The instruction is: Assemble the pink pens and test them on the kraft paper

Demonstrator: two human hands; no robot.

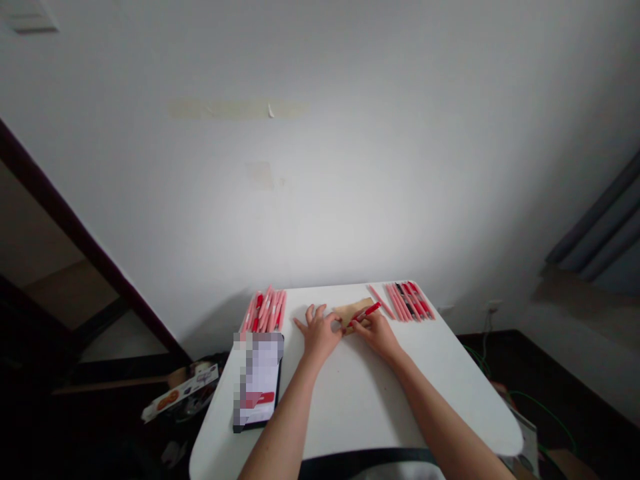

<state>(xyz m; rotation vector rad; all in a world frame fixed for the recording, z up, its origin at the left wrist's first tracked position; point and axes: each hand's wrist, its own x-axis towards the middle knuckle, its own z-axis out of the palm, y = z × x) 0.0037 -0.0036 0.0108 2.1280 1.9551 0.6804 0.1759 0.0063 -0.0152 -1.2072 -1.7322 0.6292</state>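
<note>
My left hand (318,330) lies flat on the white table (350,393), fingers spread, its edge on a brown piece of paper (353,311). Just right of it, my right hand (376,330) is closed round a red pen (369,311) whose tip rests on that paper. A bunch of pink and red pens (265,310) lies left of my left hand. Another row of pink, red and black pens (407,301) lies at the far right of the table.
A dark tablet or clipboard with a white sheet (259,380) sits on the table's left side. A white wall rises right behind the table. A printed box (179,393) and clutter lie on the dark floor at the left, cables at the right.
</note>
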